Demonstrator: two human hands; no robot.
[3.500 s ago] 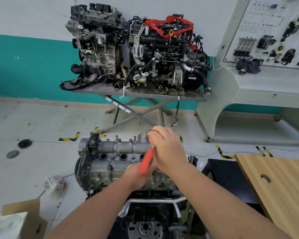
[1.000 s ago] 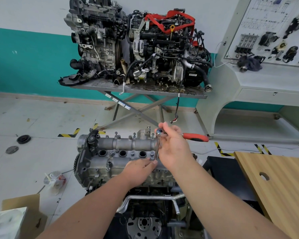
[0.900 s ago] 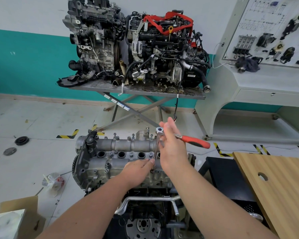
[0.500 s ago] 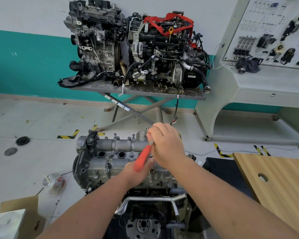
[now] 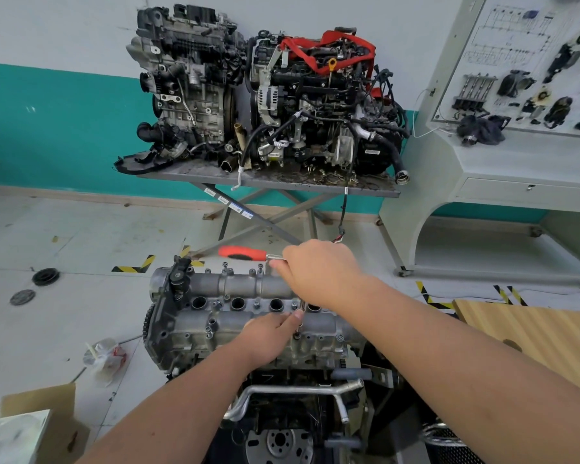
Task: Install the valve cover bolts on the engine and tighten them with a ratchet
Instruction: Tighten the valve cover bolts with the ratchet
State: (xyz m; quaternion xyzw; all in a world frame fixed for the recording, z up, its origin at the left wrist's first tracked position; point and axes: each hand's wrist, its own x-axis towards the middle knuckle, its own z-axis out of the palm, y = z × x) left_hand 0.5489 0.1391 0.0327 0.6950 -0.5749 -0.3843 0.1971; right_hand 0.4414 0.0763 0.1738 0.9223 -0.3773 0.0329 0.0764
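A grey engine with its valve cover [image 5: 215, 289] stands in front of me, several bolts sticking up along the cover's edges. My right hand [image 5: 318, 272] grips the head end of a ratchet [image 5: 245, 253] whose red handle points left over the cover's far edge. A thin extension bar [image 5: 302, 313] runs down from under that hand to a bolt near the cover's right front. My left hand [image 5: 272, 336] pinches the lower end of the bar, steadying it on the bolt. The bolt itself is hidden by my fingers.
Two other engines [image 5: 265, 95] sit on a folding metal table [image 5: 268, 182] against the far wall. A grey training console [image 5: 503, 135] stands at the right, a wooden bench top [image 5: 529, 329] at the near right. Cardboard [image 5: 37, 420], a plastic bag [image 5: 104, 358] and black discs [image 5: 46, 276] lie on the floor at the left.
The ratchet's red handle has swung round from pointing down toward me to pointing left over the cover's far side. My left hand stays on the extension bar.
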